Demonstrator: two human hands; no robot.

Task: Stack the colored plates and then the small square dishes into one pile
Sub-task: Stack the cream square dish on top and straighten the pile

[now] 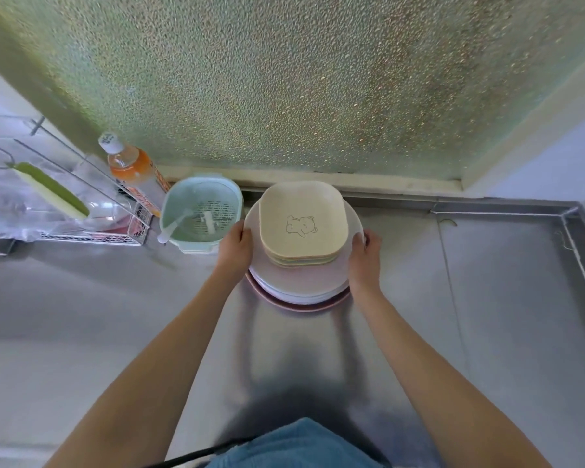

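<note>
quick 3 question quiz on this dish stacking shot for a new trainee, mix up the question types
1. True or false: the square dishes sit on top of the round plates.
2. What is drawn on the top square dish? A) a flower B) a bear C) a star
3. Where do the left hand and right hand grip the pile?

Key: 1. True. 2. B. 3. On opposite sides of the plates' rims, left hand beside the green colander.
</note>
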